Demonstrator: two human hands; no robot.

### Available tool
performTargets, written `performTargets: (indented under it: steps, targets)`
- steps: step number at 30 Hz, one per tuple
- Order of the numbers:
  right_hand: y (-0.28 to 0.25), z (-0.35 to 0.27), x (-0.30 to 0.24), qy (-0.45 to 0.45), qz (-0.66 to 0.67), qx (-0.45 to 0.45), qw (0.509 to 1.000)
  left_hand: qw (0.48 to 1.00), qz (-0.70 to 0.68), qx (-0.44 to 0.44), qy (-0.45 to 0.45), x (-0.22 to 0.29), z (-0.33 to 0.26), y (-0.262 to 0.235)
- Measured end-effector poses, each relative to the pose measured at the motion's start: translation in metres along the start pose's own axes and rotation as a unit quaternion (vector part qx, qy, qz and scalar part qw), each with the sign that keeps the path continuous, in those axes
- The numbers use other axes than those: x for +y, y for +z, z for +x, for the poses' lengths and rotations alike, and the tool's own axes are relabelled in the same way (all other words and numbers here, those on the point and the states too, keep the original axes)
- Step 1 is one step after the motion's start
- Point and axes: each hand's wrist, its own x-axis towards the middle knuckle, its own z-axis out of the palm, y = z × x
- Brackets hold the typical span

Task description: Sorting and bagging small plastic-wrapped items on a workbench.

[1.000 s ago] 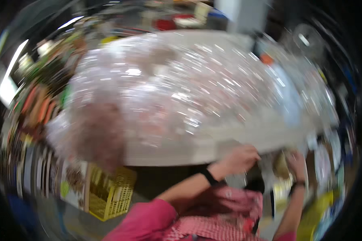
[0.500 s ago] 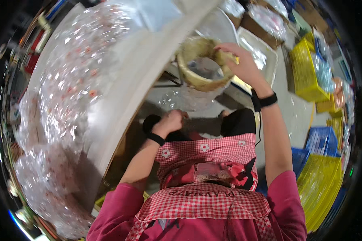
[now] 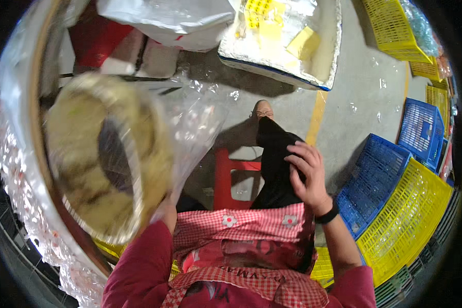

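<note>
Blurred yellowish roll [image 3: 151,149] at left hand [image 3: 166,211], grip unclear

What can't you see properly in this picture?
In the head view:
- Left hand: partly hidden by the yellowish ring; its grip can't be told.
- The ring's surface details: blurred.
- White bag: cut off by the top edge.
</note>
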Motion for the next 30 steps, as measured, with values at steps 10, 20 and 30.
performTargets:
  steps: [10, 20, 30]
  targets:
    - [0.019, 0.033, 0.031, 0.086, 0.063, -0.097, 0.99, 0.991, -0.03, 0.026, -0.129, 0.068, 0.068, 0.115]
    - [0.018, 0.049, 0.048, 0.062, 0.176, -0.134, 0.973, 0.958, -0.062, 0.089, -0.266, -0.011, 0.138, 0.032]
    - [0.0, 0.057, 0.056, 0.077, 0.214, -0.264, 0.937, 0.898, -0.285, 0.106, -0.319, -0.02, 0.194, 0.135]
